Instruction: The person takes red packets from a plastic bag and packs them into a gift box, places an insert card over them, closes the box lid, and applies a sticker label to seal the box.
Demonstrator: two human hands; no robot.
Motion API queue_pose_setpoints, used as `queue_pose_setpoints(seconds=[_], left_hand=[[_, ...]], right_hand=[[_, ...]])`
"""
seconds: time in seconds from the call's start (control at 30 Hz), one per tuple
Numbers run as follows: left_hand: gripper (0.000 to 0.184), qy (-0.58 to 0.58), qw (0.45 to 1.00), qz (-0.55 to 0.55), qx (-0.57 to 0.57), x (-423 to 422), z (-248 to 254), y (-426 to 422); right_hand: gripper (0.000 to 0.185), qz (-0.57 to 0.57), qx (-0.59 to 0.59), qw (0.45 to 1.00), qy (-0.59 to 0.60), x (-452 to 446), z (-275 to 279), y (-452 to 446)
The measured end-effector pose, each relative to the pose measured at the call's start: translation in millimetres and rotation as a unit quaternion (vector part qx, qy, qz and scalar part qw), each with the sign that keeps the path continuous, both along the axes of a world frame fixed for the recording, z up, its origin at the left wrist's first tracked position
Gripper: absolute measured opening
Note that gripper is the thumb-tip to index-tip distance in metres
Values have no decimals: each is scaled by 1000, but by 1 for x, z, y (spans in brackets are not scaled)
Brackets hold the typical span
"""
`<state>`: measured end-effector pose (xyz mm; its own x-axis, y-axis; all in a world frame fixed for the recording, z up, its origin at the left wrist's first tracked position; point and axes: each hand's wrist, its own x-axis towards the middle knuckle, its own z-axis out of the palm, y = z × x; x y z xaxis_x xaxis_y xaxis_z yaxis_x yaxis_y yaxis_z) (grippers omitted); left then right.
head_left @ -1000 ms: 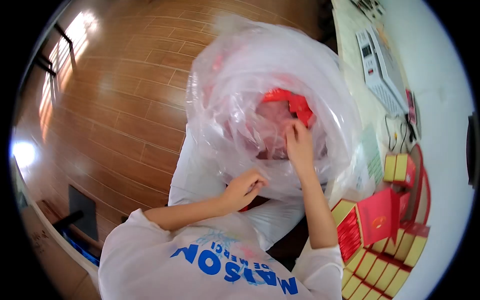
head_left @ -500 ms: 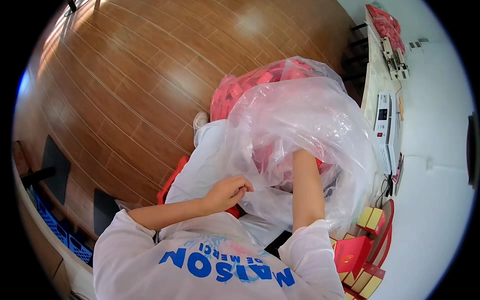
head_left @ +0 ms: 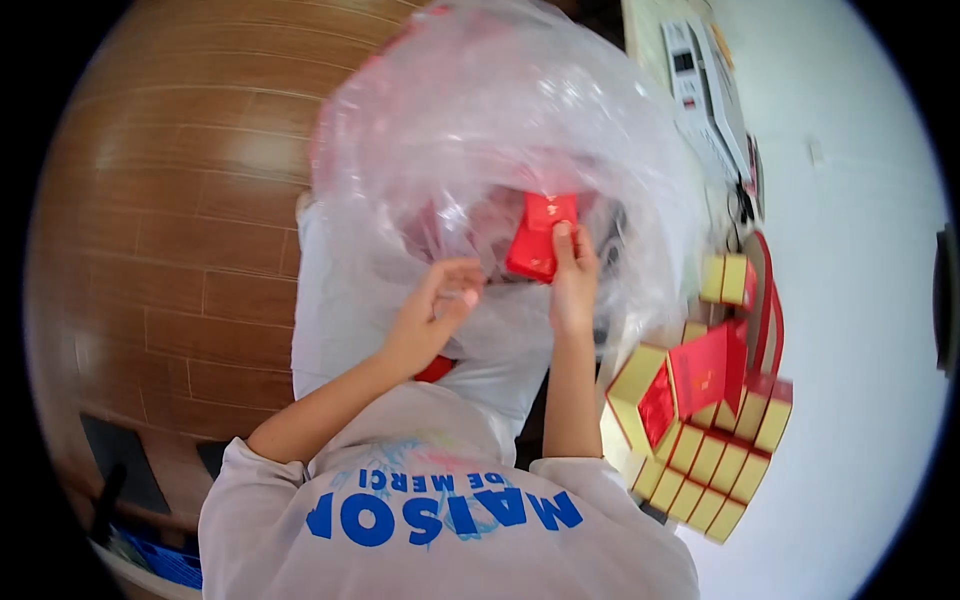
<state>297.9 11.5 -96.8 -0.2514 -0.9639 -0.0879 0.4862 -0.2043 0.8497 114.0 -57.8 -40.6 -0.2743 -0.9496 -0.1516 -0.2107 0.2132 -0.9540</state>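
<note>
My right hand (head_left: 573, 285) grips a few small red packets (head_left: 540, 235) with gold marks, thumb on top and fingers beneath. They are over the mouth of a large clear plastic bag (head_left: 480, 110) that rests against my legs. More things lie inside the bag, blurred behind the film. My left hand (head_left: 442, 305) is at the near left rim of the bag, with its fingers loosely bent and apart from the thumb. Nothing shows in it. Whether it touches the plastic I cannot tell.
At the right stands an open red and yellow box (head_left: 640, 400) with red packets inside. Rows of closed yellow and red boxes (head_left: 715, 465) are beside it. A white machine (head_left: 708, 100) sits farther back along the table, near the white wall (head_left: 830, 300).
My right hand has come up out of the bag with red packets in it. My left hand has opened its fingers. The view has shifted, showing more of the boxes.
</note>
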Motion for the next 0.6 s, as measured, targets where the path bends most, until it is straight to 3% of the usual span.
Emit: queue_pose_setpoints(seconds=[0.03,0.07,0.1,0.17,0.23,0.27,0.33,0.4,0.47,0.53,0.6], left_hand=[[35,3,1000,-25,2,-8,1,-5],[46,65,997,-36,10,-15,1,-11],[57,124,991,-44,19,-20,2,-15],[63,143,985,-78,59,-28,13,-19],[72,145,978,-120,92,-34,12,-23],[72,134,978,-133,94,-37,14,-24],[71,153,969,-169,92,-45,24,-29],[70,155,969,-152,114,-51,20,-34],[68,155,968,-138,138,-55,15,-42],[64,155,978,-98,98,-55,12,-53],[61,144,975,-126,114,-59,15,-57]], right_hand=[[28,11,-5,999,-44,-1,0,19],[28,-10,-4,999,-44,-1,2,35],[29,3,39,992,-118,1,4,50],[31,2,78,976,-204,3,13,73],[38,22,189,919,-345,5,17,89],[38,11,183,916,-356,2,12,96],[47,78,197,847,-487,-7,1,109],[46,59,183,856,-481,-11,-2,124],[46,102,171,921,-336,-25,-5,140],[45,44,150,932,-328,-33,5,148],[43,-104,115,933,-324,-44,12,154]])
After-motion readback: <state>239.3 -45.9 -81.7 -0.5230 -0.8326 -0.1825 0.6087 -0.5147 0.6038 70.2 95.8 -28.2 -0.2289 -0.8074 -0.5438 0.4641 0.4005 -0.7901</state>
